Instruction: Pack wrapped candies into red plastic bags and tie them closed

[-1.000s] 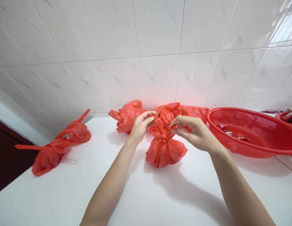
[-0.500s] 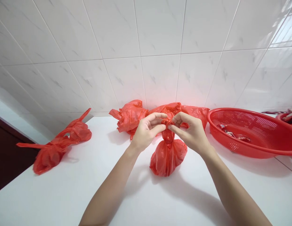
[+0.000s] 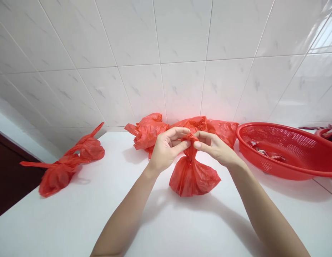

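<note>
A red plastic bag (image 3: 192, 178) hangs from my fingers just over the white surface, its neck twisted narrow above a flared lower part. My left hand (image 3: 167, 148) pinches the gathered top between thumb and fingers. From the other side my right hand (image 3: 215, 146) grips the same gathered top, thumb toward me. What the bag contains cannot be seen. Behind my hands, more red plastic bags lie bunched against the wall, one crumpled bag (image 3: 148, 132) left of centre and another bag (image 3: 222, 130) to the right.
On the left of the white table (image 3: 61, 221) lies another pair of knotted red bags (image 3: 72, 160). A red perforated basket (image 3: 294, 171) with a few small wrapped pieces (image 3: 267, 153) inside stands at right. White wall tiles (image 3: 182, 32) rise behind.
The hanging bag has turned, and its lower part now spreads wider to the right. My right hand's fingers have straightened somewhat at the bag's top; my left hand stays nearly in place.
</note>
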{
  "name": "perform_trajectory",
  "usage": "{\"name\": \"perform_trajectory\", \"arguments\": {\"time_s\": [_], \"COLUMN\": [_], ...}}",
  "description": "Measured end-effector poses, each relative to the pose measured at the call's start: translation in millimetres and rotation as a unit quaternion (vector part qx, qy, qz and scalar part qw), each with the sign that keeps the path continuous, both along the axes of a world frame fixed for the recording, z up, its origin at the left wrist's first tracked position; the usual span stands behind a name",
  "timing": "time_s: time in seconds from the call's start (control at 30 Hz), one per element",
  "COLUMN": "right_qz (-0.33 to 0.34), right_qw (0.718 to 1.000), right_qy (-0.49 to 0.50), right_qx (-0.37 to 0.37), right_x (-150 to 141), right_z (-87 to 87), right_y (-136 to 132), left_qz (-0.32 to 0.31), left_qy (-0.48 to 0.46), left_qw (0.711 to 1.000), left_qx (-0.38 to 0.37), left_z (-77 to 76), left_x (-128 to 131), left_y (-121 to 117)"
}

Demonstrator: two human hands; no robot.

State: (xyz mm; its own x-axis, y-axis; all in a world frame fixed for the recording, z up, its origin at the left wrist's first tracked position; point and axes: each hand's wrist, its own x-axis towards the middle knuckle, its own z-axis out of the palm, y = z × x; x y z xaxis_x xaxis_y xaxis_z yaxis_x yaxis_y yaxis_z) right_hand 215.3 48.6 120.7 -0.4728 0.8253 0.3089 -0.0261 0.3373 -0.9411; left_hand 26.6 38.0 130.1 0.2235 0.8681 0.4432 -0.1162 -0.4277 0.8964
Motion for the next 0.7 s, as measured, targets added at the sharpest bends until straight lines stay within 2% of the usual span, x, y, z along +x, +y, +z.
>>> {"name": "perform_trajectory", "arguments": {"time_s": [0.1,0.27,0.4,0.5,0.57,0.7], "right_qz": [0.048,0.042,0.045,0.043,0.036,-0.023], "right_qw": [0.998,0.993,0.991,0.989,0.987,0.982], "right_qy": [-0.040,-0.106,-0.117,-0.115,-0.111,-0.070], "right_qx": [-0.009,0.020,0.052,0.084,0.108,0.176], "right_x": [-1,-10,-19,-19,-16,-7], "right_z": [-2.6,-1.7,1.7,3.4,4.9,9.8], "right_y": [0,-5,-10,-13,-15,-22], "left_qz": [0.021,0.077,0.091,0.096,0.069,-0.069], "left_qy": [-0.015,-0.053,-0.082,-0.067,-0.040,0.108], "left_qw": [1.000,0.995,0.992,0.993,0.996,0.991], "left_qx": [0.010,0.019,0.009,0.021,0.037,0.034], "left_z": [1.5,3.6,3.9,5.6,8.1,13.4], "left_x": [0,-2,-2,-5,-10,-20], "left_y": [1,2,2,0,0,-2]}}
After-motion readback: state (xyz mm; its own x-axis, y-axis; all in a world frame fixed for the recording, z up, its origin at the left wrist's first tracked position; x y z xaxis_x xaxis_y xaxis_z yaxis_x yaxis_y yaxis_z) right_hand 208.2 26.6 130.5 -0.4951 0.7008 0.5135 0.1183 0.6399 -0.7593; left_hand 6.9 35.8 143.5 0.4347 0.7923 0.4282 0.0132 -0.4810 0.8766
